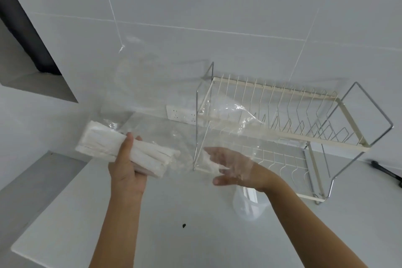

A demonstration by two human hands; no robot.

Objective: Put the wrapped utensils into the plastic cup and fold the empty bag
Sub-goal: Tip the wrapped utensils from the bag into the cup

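Gripping the bundle of wrapped utensils (121,148) above the counter's (174,213) left edge, the left hand (127,172) is clamped. Right hand (232,165), fingers spread, sits inside the clear bag (174,102), screening the dish rack (293,119); plastic cup (247,204) stands below the wrist.

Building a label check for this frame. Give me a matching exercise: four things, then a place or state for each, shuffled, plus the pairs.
Things:
1. utensils
2. bag
3. cup
4. rack

Places or states:
A. standing on the counter under the right forearm
B. clear, held up in the air
C. on the counter at right, no dishes in it
D. gripped in the left hand

Pairs: 1-D, 2-B, 3-A, 4-C
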